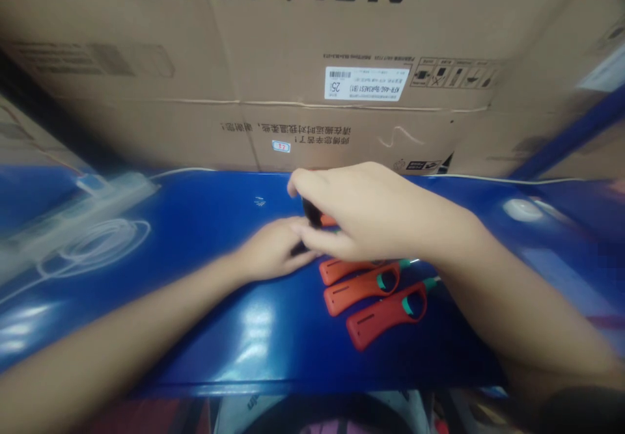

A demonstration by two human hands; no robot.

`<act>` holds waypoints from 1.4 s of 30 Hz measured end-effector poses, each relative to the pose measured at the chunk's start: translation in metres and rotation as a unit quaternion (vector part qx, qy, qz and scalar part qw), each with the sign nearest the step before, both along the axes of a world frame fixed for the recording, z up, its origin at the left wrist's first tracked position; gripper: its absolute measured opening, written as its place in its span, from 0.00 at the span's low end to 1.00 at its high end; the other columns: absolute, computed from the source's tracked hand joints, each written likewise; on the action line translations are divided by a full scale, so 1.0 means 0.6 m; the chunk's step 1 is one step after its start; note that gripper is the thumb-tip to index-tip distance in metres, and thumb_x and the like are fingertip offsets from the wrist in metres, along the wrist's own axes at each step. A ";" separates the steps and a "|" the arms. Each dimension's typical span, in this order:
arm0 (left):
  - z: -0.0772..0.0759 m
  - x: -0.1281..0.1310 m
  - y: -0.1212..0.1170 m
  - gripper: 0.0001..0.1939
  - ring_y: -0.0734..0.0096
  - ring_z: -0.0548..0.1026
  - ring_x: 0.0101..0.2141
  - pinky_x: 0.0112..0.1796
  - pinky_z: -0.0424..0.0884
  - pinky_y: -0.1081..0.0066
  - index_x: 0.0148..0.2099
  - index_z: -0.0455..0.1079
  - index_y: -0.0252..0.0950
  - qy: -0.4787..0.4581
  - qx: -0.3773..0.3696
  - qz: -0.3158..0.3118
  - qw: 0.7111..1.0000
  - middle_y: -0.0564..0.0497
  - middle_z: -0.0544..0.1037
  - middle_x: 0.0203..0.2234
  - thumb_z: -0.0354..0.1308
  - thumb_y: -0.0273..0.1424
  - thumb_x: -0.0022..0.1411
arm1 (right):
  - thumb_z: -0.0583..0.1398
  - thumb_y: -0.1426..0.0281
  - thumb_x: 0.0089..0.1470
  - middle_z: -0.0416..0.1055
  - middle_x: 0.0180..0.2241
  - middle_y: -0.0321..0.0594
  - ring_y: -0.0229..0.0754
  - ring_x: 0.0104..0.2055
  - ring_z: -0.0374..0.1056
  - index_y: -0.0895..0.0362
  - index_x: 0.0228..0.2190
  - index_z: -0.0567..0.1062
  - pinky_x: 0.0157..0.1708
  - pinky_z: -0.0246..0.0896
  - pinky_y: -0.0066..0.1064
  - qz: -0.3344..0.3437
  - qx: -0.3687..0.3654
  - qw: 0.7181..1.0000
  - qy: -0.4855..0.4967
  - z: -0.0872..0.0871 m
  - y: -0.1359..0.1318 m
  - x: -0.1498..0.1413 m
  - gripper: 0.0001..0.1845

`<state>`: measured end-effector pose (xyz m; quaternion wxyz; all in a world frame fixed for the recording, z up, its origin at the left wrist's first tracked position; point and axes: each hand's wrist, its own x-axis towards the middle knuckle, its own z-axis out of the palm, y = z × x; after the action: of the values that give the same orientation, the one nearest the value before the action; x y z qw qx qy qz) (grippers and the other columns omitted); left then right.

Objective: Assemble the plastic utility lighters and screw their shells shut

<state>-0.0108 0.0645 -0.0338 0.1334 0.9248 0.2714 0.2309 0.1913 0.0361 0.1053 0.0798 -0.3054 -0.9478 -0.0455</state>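
Two hands close together over the lighters

My right hand (375, 209) arches over the row, its thumb and curled fingers around a dark thing (311, 213); I can't tell how firmly they grip it. My left hand (276, 248) is beside and partly under the right, with another dark patch at its fingers, but whether it pinches anything is hidden.

On the blue shelf (288, 349), nearest me, lies a red lighter (374, 325), with an orange lighter (351, 295) just beyond it and a third lighter (342, 270) partly under my right hand. Their handles point left and their noses right. A bit more orange shows between my fingers.

To handle the dark thing well, I'd steady it low with the left fingertips and let the right do the fine turning. My right wrist should stay lifted so it doesn't brush the lighters out of line. I'd hold by the handle, clear of any trigger like the teal one (406, 305) on the red lighter. Crowded fingers could block each other, so a little room between them would help.
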 end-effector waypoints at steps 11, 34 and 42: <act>0.000 -0.002 -0.001 0.15 0.53 0.79 0.43 0.43 0.76 0.57 0.51 0.71 0.34 0.034 0.017 0.015 0.999 0.41 0.81 0.45 0.56 0.38 0.68 | 0.51 0.60 0.68 0.77 0.34 0.45 0.41 0.28 0.66 0.60 0.43 0.73 0.27 0.42 0.32 -0.031 0.036 0.999 -0.016 0.005 0.003 -0.002 0.18; 0.070 0.027 0.018 0.06 0.67 0.77 0.35 0.37 0.69 0.70 0.41 0.73 0.39 0.135 -0.066 0.024 0.988 0.50 0.80 0.36 0.55 0.33 0.68 | 0.50 0.65 0.63 0.76 0.31 0.46 0.39 0.24 0.59 0.59 0.35 0.78 0.25 0.43 0.33 -0.119 0.009 0.993 -0.004 0.046 0.014 0.071 0.18; 0.065 0.032 0.017 0.10 0.65 0.75 0.33 0.34 0.69 0.67 0.43 0.68 0.38 0.250 0.096 -0.027 0.963 0.47 0.76 0.40 0.46 0.32 0.73 | 0.52 0.64 0.60 0.75 0.31 0.46 0.37 0.22 0.57 0.58 0.33 0.77 0.23 0.47 0.33 -0.164 -0.026 0.986 -0.028 0.045 0.023 0.090 0.16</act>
<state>0.0082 0.0750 0.0052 -0.0223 0.9686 0.2472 0.0136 0.2451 0.0501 0.1321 0.0369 -0.4574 -0.8875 -0.0414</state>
